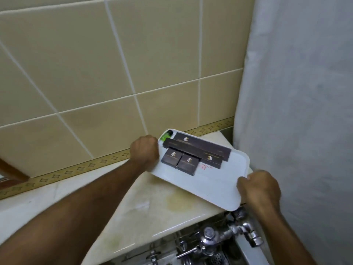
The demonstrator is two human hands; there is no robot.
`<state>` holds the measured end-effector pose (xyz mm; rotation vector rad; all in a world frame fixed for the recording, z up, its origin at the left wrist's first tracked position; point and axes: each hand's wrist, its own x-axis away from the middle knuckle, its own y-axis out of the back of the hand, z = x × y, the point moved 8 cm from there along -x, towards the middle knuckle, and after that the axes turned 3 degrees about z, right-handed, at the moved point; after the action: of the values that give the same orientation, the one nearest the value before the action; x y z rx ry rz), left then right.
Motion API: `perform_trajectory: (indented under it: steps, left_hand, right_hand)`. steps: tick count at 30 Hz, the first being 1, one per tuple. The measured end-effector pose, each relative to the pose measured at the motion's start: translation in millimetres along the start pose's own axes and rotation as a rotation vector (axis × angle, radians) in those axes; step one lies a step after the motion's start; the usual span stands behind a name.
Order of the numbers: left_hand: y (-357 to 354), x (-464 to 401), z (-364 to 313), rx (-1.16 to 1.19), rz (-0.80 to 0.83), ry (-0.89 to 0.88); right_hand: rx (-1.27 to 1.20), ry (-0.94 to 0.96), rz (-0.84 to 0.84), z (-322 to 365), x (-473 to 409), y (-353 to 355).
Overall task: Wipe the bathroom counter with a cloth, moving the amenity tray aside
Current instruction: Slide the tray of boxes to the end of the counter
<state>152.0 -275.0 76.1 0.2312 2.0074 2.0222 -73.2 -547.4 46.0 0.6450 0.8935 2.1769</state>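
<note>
A white amenity tray [214, 186] lies at the right end of the pale stone counter [145, 213], its near corner jutting past the counter's front edge. On it rest several dark brown amenity boxes [193, 153] and a small green item [165, 136] at the far corner. My left hand [146, 153] is closed on the tray's left edge. My right hand [258, 186] grips the tray's right near edge. No cloth is in view.
A beige tiled wall [114, 73] with a patterned border strip rises behind the counter. A white shower curtain [298, 111] hangs close on the right. Chrome valves and pipes [212, 240] sit below the counter's front edge. Yellowish stains mark the counter.
</note>
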Motion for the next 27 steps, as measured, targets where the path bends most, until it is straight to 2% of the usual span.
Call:
perform_trajectory:
  steps: [4,10,15,22,27]
  left_hand:
    - [-14,-34,-78,0.015,0.045,-0.038]
    - [-46,-68,-144,-0.060,0.026,-0.080]
    - [-55,-85,-156,-0.081,0.018,-0.086]
    - [-62,-84,-166,-0.124,0.041,-0.152]
    - [-42,-68,-165,-0.157,0.024,-0.210]
  right_hand:
    - [-0.109,-0.114,-0.055,-51,0,10]
    - [-0.320,-0.315,0.018,-91,10,-25]
    - [-0.499,-0.369,0.054,-95,12,-57]
    - [-0.552,-0.392,-0.005,-98,11,-61]
    - [-0.606,-0.462,0.003,-99,14,-62]
